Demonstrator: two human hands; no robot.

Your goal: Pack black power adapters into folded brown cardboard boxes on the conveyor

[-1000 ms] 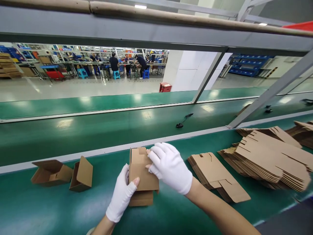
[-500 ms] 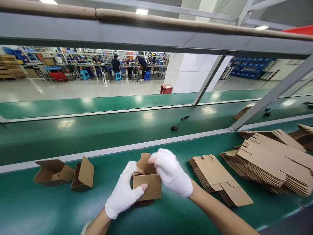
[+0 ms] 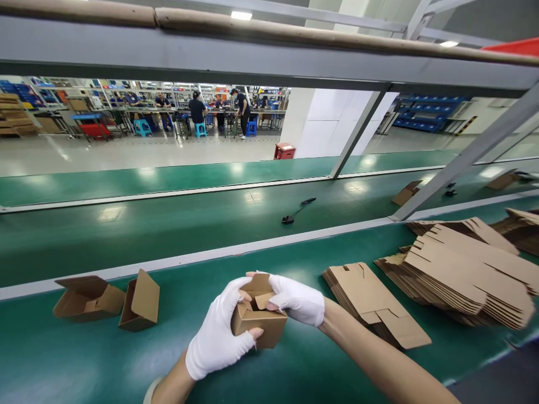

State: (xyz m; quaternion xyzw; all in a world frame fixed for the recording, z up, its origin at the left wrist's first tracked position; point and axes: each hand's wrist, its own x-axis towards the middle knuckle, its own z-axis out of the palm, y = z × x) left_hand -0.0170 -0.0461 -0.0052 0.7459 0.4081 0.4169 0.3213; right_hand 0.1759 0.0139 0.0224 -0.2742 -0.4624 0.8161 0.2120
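Left hand point(image 3: 218, 332): closed on the carton point(image 3: 257, 322) – bracing its side wall
Right hand point(image 3: 298, 300): closed on the top flaps point(image 3: 263, 300) – keeping them up
Left of carton: 2 open cartons point(image 3: 89, 298)
Right of carton: stacked flat blanks point(image 3: 370, 303)

The small cardboard box point(image 3: 259, 320) between the hands is plain kraft brown, and the left hand point(image 3: 217, 331) and right hand point(image 3: 297, 300) around it are gloved white. Right of that box, flattened carton blanks point(image 3: 370, 303) show matching brown with darker corrugated edges; below it, the conveyor belt point(image 3: 84, 359) is glossy green.
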